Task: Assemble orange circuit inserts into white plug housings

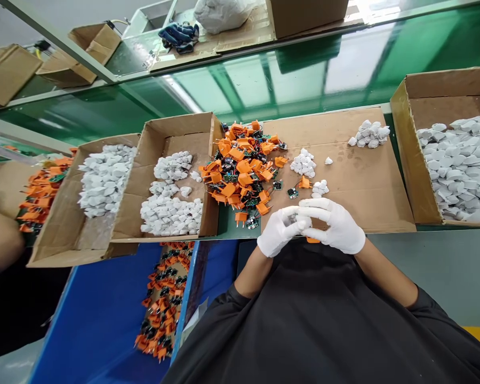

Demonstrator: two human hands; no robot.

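My left hand (279,230) and my right hand (336,225), both in white gloves, meet at the fingertips over the front edge of the cardboard sheet (360,186). Their fingers pinch together around something small, mostly hidden by the gloves. Part of an orange plug (312,240) shows just beneath my right fingers. Ahead of the hands lie a small heap of white putty-like lumps (320,188), a larger heap of lumps (303,162), and a loose orange plug (304,182) beside a small circuit board (292,193). Left of them is a pile of orange plugs with boards (244,165).
Cardboard boxes with white lumps stand at the left (214,176), far left (84,234) and right (408,154). Another lump heap (370,134) lies at the back right. A blue bin (100,309) below holds more plugs. A co-worker's arm (2,240) is at far left.
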